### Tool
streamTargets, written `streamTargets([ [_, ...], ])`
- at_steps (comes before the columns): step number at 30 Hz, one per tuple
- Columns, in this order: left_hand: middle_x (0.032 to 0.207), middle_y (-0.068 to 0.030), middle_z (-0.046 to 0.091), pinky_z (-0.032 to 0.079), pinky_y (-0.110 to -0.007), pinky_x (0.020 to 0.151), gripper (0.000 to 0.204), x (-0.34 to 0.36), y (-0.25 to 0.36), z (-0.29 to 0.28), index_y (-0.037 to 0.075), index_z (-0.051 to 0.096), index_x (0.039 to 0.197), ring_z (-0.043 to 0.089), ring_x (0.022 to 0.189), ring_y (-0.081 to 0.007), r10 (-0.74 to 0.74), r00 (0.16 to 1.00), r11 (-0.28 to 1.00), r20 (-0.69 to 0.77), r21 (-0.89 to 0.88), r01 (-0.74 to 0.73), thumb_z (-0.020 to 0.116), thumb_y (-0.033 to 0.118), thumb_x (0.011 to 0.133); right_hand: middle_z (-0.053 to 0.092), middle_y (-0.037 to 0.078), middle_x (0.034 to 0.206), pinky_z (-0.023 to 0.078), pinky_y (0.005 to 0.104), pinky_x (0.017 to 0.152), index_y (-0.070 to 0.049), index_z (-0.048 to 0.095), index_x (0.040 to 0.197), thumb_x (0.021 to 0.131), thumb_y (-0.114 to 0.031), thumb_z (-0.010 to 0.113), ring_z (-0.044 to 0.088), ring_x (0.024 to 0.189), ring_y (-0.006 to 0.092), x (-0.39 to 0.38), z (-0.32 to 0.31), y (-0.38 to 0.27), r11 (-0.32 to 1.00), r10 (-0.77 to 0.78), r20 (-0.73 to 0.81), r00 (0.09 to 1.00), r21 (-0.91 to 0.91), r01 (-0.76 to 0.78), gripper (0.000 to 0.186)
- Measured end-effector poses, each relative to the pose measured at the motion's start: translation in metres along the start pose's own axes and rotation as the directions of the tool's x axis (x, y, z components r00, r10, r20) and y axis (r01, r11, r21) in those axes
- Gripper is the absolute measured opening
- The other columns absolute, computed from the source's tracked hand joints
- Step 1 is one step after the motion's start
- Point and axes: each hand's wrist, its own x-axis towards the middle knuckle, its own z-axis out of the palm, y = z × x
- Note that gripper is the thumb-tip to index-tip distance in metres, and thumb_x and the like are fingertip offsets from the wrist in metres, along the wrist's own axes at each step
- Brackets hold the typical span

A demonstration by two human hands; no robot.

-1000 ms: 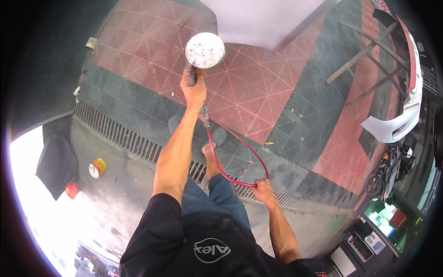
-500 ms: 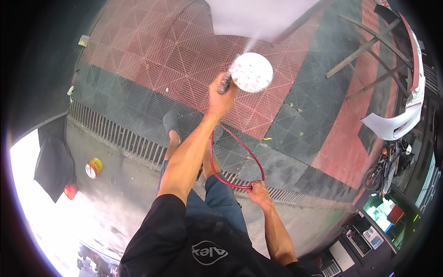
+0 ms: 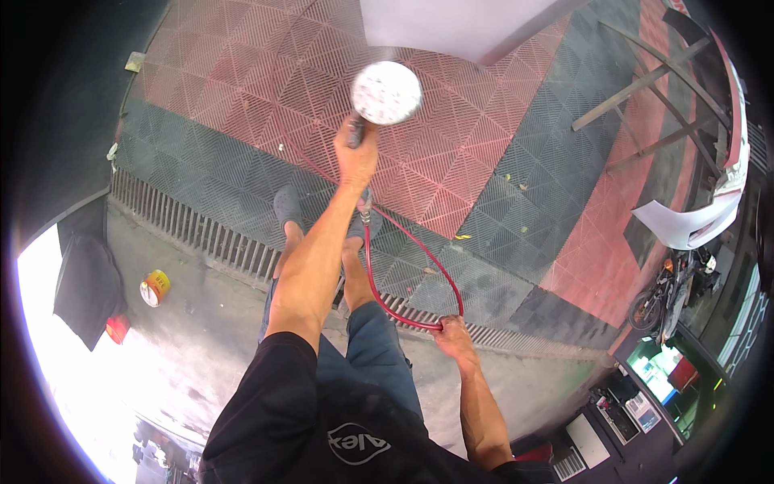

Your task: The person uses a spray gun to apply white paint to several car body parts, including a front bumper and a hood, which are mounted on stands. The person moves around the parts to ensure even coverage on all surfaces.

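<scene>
My left hand [image 3: 357,153], its arm stretched forward, is closed around the dark handle of a spray gun [image 3: 355,131]. On top of the gun, its round cup [image 3: 387,93] shows a white, speckled top that hides the nozzle. A red air hose [image 3: 425,248] hangs in a loop from a metal fitting below that hand. My right hand [image 3: 454,335], lower and to the right, is closed on the hose. Beyond the gun, a smooth white panel [image 3: 459,28] reaches in from the top edge, apart from the cup.
A white bumper [image 3: 701,222] rests on a crossed stand [image 3: 637,89] at the right. My feet stand near a drain grate [image 3: 210,242] on red and grey floor tiles [image 3: 435,161]. A yellow can [image 3: 156,287] lies at left. A motorcycle [image 3: 657,298] stands far right.
My left hand has moved left with the spray gun, away from the panel's lower corner. The pale spray streak seen before has nearly gone. My right hand stays on the hose.
</scene>
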Motion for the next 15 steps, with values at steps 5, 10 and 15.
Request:
streamTargets([
  [5,0.091,0.0005,0.066,0.048,-0.025,0.074,0.017,-0.032,0.005,0.054,-0.001,0.068,0.111,0.056,0.084,-0.0065,-0.045,0.963,0.991,0.265,-0.107,0.076,0.068,0.002,0.094,0.07,0.019,0.113,0.048,0.0457,0.101,0.0,0.073,0.098,0.087,-0.026,0.072,0.059,0.114,0.0394,-0.003,0.004,-0.009,0.998,0.064,0.052,0.997,0.016,-0.065,0.028],
  [10,0.084,-0.0009,0.065,0.047,-0.027,0.07,0.017,-0.022,-0.001,0.065,-0.001,0.068,0.11,0.056,0.08,-0.007,0.015,0.967,0.999,0.255,-0.054,-0.001,0.068,0.006,0.094,0.07,0.022,0.099,0.049,0.0473,0.094,0.001,0.071,0.086,0.087,-0.026,0.073,0.062,0.104,0.041,0.008,0.02,-0.012,0.999,-0.005,-0.097,0.995,0.041,0.009,0.028],
  [15,0.09,0.0004,0.062,0.047,-0.027,0.073,0.019,-0.005,0.003,-0.004,-0.003,0.063,0.116,0.054,0.082,-0.0077,-0.081,0.996,0.992,0.036,0.101,0.077,0.061,0.012,0.104,0.07,0.018,0.113,0.049,0.0457,0.099,0.0,0.074,0.09,0.084,-0.022,0.07,0.06,0.115,0.0385,0.012,0.031,0.002,0.999,0.025,-0.033,0.999,0.021,-0.024,0.023],
])
